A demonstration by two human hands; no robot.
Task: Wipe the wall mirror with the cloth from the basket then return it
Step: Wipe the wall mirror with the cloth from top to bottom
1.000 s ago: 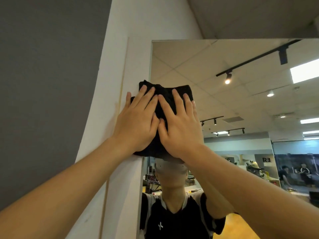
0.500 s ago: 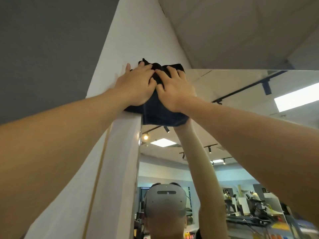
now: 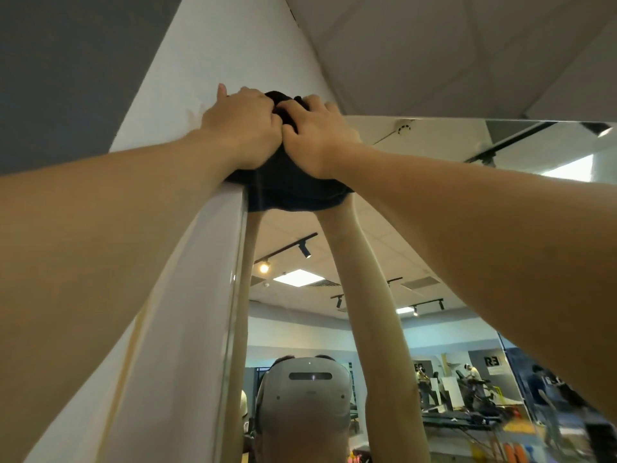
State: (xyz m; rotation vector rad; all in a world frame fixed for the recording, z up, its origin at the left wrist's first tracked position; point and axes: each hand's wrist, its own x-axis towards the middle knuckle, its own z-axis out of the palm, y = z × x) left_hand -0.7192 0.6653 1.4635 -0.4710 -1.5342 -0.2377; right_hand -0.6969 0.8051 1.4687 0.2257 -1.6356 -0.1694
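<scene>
Both hands sit side by side at the mirror's (image 3: 434, 202) top left corner, and I read the left hand (image 3: 242, 128) as pressing the dark cloth (image 3: 293, 188) down with curled fingers, its outer edge spilling onto the white wall (image 3: 213, 61). My right hand (image 3: 317, 135) bunches the same cloth against the glass, fingers curled into the fabric. Going by this, I judge the wiping is under way at the upper corner; most of the glass below looks yet to be covered, and the return has not begun. No basket is in view, my fingertips are buried in folds, and smears on the glass are hard to make out.
</scene>
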